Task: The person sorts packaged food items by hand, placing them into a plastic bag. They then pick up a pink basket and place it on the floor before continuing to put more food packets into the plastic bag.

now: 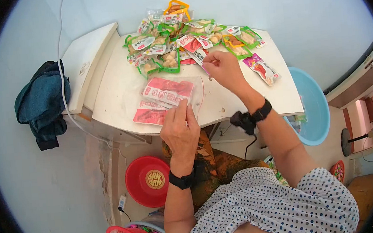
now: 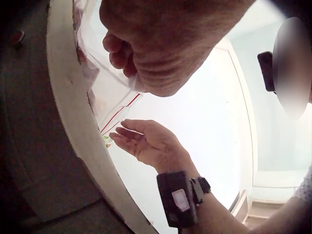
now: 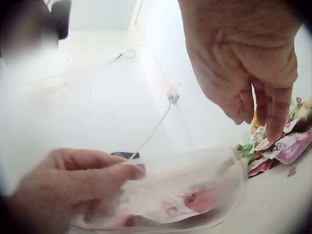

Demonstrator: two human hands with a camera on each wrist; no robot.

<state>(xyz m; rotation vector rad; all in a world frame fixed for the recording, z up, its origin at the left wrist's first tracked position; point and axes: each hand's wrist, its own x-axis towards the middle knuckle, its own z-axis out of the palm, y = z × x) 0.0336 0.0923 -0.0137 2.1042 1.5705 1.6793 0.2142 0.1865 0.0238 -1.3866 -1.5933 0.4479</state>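
A clear zip bag [image 1: 198, 87] lies on the white table with red-and-white packets [image 1: 167, 91] inside. The left hand [image 1: 181, 128] pinches its near edge; the right wrist view shows that thumb and fingers [image 3: 124, 170] on the film. The right hand [image 1: 227, 73] hovers to the right of the bag, by the front of a heap of packets [image 1: 169, 58], its fingers loosely bent with nothing seen in them. In the left wrist view the right hand [image 2: 153, 146] has its fingers apart and the palm empty.
A purple packet [image 1: 261, 69] lies at the table's right. Beyond that side stands a blue tub [image 1: 315, 106]. A red basin [image 1: 141, 188] is on the floor below. Dark cloth [image 1: 45, 101] and a white cable [image 1: 62, 73] hang at the left.
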